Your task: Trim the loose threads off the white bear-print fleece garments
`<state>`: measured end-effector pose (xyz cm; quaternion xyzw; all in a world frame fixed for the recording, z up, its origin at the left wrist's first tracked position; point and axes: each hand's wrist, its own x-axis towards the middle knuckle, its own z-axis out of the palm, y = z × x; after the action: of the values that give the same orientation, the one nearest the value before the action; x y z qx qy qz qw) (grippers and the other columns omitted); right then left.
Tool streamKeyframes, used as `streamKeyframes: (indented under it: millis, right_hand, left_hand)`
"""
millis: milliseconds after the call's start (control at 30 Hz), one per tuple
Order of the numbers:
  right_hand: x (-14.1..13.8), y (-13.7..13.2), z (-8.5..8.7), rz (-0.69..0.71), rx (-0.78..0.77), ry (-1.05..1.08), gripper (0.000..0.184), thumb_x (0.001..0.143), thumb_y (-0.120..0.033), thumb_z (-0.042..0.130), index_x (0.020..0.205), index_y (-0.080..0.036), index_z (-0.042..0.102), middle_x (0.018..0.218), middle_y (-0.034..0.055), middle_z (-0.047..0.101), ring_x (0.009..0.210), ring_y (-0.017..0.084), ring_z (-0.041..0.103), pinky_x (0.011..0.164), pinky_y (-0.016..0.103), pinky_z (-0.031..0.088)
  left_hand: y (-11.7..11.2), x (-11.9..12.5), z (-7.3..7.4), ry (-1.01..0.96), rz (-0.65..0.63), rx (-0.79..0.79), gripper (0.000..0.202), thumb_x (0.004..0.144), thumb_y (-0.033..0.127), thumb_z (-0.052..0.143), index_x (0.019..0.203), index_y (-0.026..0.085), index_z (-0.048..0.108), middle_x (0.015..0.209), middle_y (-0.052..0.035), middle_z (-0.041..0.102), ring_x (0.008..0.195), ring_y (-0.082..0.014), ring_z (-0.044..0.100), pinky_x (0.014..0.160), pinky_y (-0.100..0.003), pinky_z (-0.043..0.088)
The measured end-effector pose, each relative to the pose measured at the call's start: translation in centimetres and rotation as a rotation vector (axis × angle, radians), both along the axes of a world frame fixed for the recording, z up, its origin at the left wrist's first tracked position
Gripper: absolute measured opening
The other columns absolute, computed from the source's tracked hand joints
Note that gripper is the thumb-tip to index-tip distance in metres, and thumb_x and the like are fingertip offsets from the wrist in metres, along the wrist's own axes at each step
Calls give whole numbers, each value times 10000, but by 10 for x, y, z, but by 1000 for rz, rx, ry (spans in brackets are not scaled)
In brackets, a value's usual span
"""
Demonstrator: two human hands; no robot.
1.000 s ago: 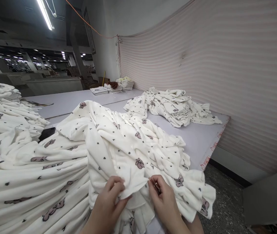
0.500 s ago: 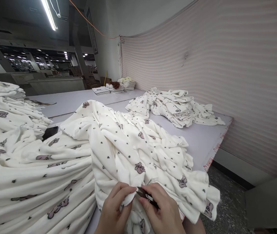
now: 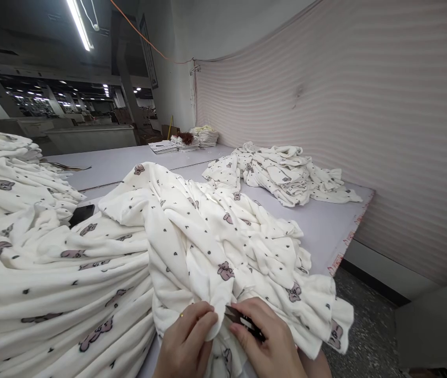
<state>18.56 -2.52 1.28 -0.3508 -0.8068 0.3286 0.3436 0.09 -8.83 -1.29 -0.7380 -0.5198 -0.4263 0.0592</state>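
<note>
White plush fabric [image 3: 192, 236] printed with grey-pink bears and small dark marks lies in folds before me. My left hand [image 3: 188, 338] pinches an edge of it between thumb and fingers; a ring shows on one finger. Dark thread snips [image 3: 243, 321] sit in my right hand [image 3: 266, 333], thumb below and fingers above. Their pointed tips are just right of the pinched edge, close to the cloth. Whether the blades touch it I cannot tell.
More of the same fabric is heaped at the left [image 3: 7, 178] and on the far right of the table [image 3: 278, 173]. A dark flat object [image 3: 82, 214] lies between folds. Stacks of white pieces [image 3: 203, 136] stand at the back. A pale striped sheet [image 3: 326, 105] hangs along the right.
My right hand and the snips have shifted slightly right and down, away from the pinched edge. My left fingers have closed further over the cloth.
</note>
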Motion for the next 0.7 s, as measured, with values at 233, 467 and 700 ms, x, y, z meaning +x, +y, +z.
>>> streamKeyframes:
  millis: [233, 467, 700]
  right_hand:
    - [-5, -10, -13, -124, -69, 199, 140, 858, -305, 581, 969, -227, 617, 861, 57, 668, 792, 200, 657, 688, 248, 535]
    - [-28, -13, -15, 16, -91, 345, 120, 857, -325, 614, 897, -223, 662, 867, 49, 667, 802, 187, 640, 699, 247, 526]
    - [-35, -13, -16, -42, -38, 250, 185, 931, -311, 463, 859, -208, 598, 705, -2, 636, 627, 140, 593, 594, 216, 431]
  left_hand:
    - [-5, 9, 10, -332, 1, -187, 184, 822, 91, 496, 910, 224, 589, 838, -35, 658, 774, -162, 636, 712, -213, 508]
    - [-3, 11, 20, -1055, 26, -665, 262, 733, 442, 671, 752, 190, 601, 696, 23, 567, 630, -133, 524, 576, -205, 429]
    - [-9, 11, 26, -920, 21, -658, 289, 748, 369, 648, 998, 232, 697, 881, -24, 678, 863, -205, 591, 795, -269, 452]
